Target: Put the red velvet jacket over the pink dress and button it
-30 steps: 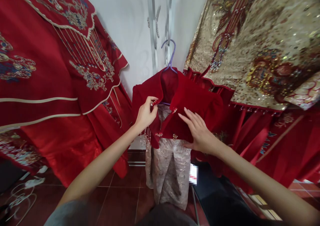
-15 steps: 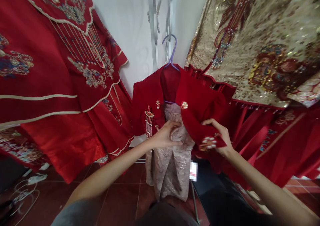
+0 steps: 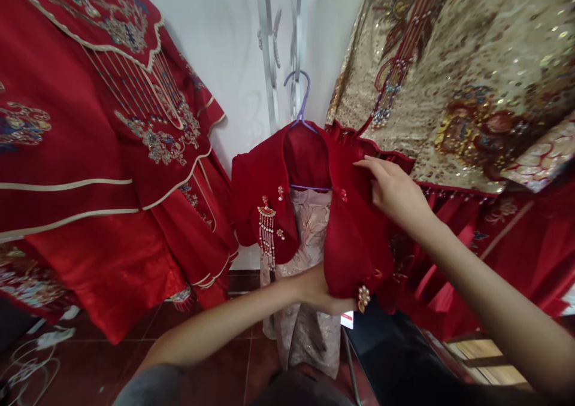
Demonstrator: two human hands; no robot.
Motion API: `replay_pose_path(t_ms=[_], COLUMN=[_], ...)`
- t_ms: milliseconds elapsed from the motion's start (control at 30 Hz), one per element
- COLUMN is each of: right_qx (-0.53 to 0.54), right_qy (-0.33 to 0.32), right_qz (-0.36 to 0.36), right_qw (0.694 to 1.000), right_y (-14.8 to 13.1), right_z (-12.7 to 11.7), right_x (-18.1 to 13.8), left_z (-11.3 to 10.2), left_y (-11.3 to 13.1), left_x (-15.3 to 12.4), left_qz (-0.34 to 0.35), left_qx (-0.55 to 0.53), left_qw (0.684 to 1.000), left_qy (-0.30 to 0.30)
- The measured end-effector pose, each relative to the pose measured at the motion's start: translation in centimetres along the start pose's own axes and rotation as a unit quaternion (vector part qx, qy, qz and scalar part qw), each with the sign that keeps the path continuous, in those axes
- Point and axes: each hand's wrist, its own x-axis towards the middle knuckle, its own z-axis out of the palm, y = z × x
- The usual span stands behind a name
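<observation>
A red jacket (image 3: 350,232) hangs in the middle on a purple hanger (image 3: 301,105), which is at 12 o'clock from it. At 6 o'clock, the left hand (image 3: 318,289) is partly tucked behind the jacket's front; I can't tell if it is gripping. At 3 o'clock, the right hand (image 3: 398,193) is by the sleeve, fingers loose. A gold dress (image 3: 431,118) hangs toward 2 o'clock.

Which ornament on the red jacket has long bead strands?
The fan-shaped ornament on the red jacket, at picture left; the jacket's other visible ornaments are compact, without such strands.
</observation>
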Motion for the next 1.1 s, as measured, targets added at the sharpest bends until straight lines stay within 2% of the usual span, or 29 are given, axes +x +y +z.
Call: replay_pose_path(t_ms=[67,167,233,300,333,367,467,533,567,700,767,900,1000,1100], right_qx=[-0.007,-0.010,-0.003,0.010,0.017,0.024,0.040,0.058,0.076,0.218,0.275,0.302,0.342,0.427], right_qy=[-0.003,-0.001,0.004,0.008,0.011,0.017,0.049,0.069,0.070,-0.005,-0.039,-0.035,-0.038,-0.076], right_qz=[0.013,0.035,0.034,0.026,0.022,0.020,0.020,0.023,0.026,0.053,0.068,0.088,0.114,0.144], right_qw=[1.000,0.999,0.999,1.000,1.000,0.999,0.998,0.996,0.994,0.974,0.958,0.949,0.932,0.890], right_y=[0.5,1.1,1.4,1.8,1.8,1.8,0.7,-0.6,-1.3,-4.0,-4.8,-5.2,-5.1,-5.0], right_z=[0.4,0.7,1.0,1.2,1.3,1.3,0.9,0.5,0.4,0.7,1.4,3.3,4.3,4.7], right_x=[-0.1,0.0,0.1,0.2,0.2,0.2,0.2,0.2,0.1,0.1,0.2,0.0,-0.3,-0.4], left_z=[0.4,0.7,0.2,-0.7,-1.3,-2.0,-3.7,-4.7,-5.1,-6.2,-6.7,-7.4,-7.7,-7.5], left_y=[0.0,0.3,0.5,0.6,0.6,0.6,0.0,-0.5,-0.8,-1.5,-1.9,-2.7,-2.7,-1.7], left_x=[-0.9,-2.3,-3.2,-4.0,-4.3,-4.5,-4.4,-3.9,-3.5,-1.0,0.4,2.2,2.1,1.1], left_qz=[-0.023,-0.140,-0.202,-0.229,-0.234,-0.233,-0.207,-0.170,-0.149,-0.044,-0.017,-0.068,-0.067,-0.041], left_qx=[-0.080,-0.239,-0.321,-0.337,-0.315,-0.278,-0.153,-0.062,-0.014,0.167,0.207,0.186,0.174,0.159], left_qw=[0.996,0.960,0.925,0.911,0.918,0.932,0.953,0.948,0.944,0.903,0.883,0.893,0.885,0.892], left_qy=[-0.014,0.039,0.000,-0.056,-0.057,-0.025,0.157,0.261,0.294,0.394,0.420,0.404,0.426,0.420])
